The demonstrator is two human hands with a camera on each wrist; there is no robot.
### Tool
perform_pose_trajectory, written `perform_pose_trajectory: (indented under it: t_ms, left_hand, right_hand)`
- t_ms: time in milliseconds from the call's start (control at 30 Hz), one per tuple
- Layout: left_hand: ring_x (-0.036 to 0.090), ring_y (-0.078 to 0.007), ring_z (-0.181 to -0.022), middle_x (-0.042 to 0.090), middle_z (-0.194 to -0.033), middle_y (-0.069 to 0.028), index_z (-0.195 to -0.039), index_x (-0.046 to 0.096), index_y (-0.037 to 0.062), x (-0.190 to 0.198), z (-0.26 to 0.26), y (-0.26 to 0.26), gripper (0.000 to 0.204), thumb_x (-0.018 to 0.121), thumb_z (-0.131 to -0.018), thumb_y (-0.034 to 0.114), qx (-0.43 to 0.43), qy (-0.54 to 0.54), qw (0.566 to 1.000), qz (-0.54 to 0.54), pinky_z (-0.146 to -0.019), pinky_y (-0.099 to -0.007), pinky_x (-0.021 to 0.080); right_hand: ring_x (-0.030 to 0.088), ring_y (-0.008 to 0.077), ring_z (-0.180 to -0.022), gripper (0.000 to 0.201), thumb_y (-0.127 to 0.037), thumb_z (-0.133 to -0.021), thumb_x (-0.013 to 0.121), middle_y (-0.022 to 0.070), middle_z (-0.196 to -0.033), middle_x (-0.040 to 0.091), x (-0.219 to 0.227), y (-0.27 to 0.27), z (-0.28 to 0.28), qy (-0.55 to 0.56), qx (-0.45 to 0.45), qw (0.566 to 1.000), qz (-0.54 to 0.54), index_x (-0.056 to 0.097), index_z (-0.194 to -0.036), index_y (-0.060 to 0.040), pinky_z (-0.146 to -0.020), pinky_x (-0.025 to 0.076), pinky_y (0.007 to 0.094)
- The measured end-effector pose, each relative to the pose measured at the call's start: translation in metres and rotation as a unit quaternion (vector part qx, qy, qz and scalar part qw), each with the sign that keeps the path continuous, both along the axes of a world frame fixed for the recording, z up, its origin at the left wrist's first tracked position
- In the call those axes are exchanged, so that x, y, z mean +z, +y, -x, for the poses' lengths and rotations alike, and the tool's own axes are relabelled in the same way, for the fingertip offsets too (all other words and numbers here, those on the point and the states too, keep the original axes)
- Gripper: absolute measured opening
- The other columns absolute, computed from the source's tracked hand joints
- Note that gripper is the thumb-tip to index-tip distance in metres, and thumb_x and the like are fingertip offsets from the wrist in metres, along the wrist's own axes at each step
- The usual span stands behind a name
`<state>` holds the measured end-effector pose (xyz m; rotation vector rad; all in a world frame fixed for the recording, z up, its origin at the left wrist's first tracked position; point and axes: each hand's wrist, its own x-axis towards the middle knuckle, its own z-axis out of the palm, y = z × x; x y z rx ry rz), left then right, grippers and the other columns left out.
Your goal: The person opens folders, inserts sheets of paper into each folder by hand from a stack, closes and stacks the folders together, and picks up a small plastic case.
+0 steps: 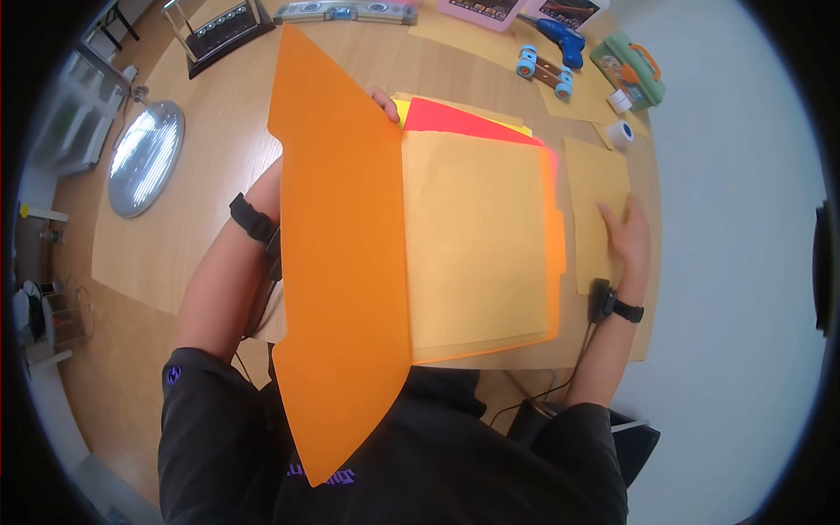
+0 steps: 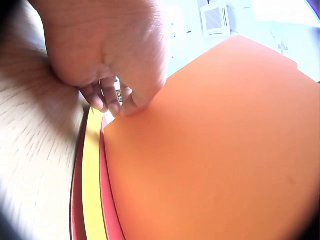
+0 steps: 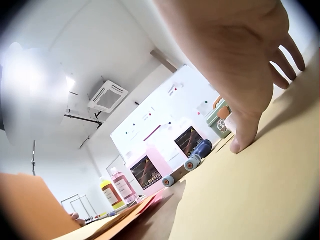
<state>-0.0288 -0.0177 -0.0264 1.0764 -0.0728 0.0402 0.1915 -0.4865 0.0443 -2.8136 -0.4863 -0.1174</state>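
Note:
An orange file folder (image 1: 341,245) lies open before me, its left cover raised and tilted up. Tan paper sheets (image 1: 477,245) rest inside on its right half. A red folder (image 1: 437,116) and a yellow one (image 2: 92,165) show beneath it. My left hand (image 1: 383,103) pinches the cover at its far edge, close to the fold; the cover hides part of that hand and wrist in the head view. To the right, my right hand (image 1: 628,234) rests with extended fingers on a tan paper piece (image 1: 591,184), thumb touching its surface in the right wrist view.
Along the right back stand a toy car chassis (image 1: 546,72), a blue toy drill (image 1: 562,39), a green case (image 1: 628,70) and a small white roll (image 1: 619,133). A Newton's cradle (image 1: 219,39) and spirit level (image 1: 346,11) sit at the back; a round lamp (image 1: 147,157) is left.

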Motion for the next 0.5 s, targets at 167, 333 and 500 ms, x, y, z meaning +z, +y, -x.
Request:
perform_pose_trajectory:
  t_ms: [167,333,500]
  left_hand:
    - [0.058,-0.0078,-0.085,0.063,-0.102,-0.0026,-0.1,0.066,0.0028,-0.008,-0.005,0.007,0.025,0.059,-0.099,0.027,0.005,-0.014,0.999,-0.051,-0.072,-0.0182,0.048]
    - [0.057,-0.0088,-0.088,0.061,-0.109,-0.0027,-0.102,0.066,0.0039,-0.02,-0.006,0.011,0.023,0.058,-0.1,0.026,-0.017,-0.022,1.0,0.002,-0.075,-0.0199,0.049]
    - [0.056,-0.0087,-0.089,0.06,-0.111,-0.0022,-0.103,0.065,0.0059,-0.016,-0.005,0.014,0.021,0.058,-0.1,0.025,-0.038,-0.037,0.998,-0.028,-0.077,-0.0202,0.049]
  right_hand:
    - [0.061,0.0364,-0.12,0.081,-0.048,-0.079,0.081,0.0253,-0.128,0.063,0.013,0.012,0.013,-0.029,-0.038,0.999,0.01,0.053,-0.136,0.0039,-0.099,0.049,0.0424]
    - [0.064,0.0339,-0.112,0.081,-0.043,-0.075,0.085,0.0203,-0.12,0.067,0.01,0.007,0.007,-0.079,-0.046,0.996,0.011,0.053,-0.138,-0.0024,-0.094,0.051,0.0424]
    - [0.065,0.0261,-0.087,0.06,-0.039,-0.079,0.083,0.0122,-0.098,0.07,-0.005,-0.017,-0.022,-0.121,-0.047,0.991,-0.008,0.065,-0.123,-0.0028,-0.081,0.052,0.0399]
